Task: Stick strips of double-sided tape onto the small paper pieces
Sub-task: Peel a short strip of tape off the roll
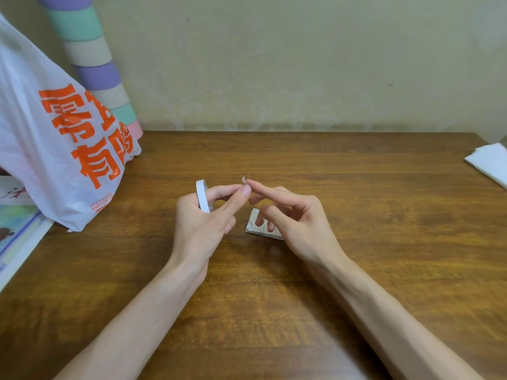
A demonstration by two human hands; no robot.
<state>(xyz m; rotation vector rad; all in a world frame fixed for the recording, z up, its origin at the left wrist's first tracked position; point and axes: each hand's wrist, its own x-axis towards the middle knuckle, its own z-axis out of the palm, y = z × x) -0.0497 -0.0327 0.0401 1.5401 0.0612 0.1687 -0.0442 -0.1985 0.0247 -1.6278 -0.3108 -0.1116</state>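
Our right hand (293, 215) is partly hiding the paper pieces (253, 224). Our left hand (203, 215), grip closed, is holding the tape roll (202, 195). Our right grip, loosely open, is carrying a small tape strip (243, 180) on one fingertip.

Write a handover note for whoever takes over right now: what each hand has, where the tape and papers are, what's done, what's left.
Left hand: holds the tape roll, looped over its fingers.
Right hand: a small tape strip sticks to its raised fingertip.
Paper pieces: small stack on the table, under the right hand.
Done: one strip is off the roll.
Left: stick it on the top paper; no tape visible on the stack yet.
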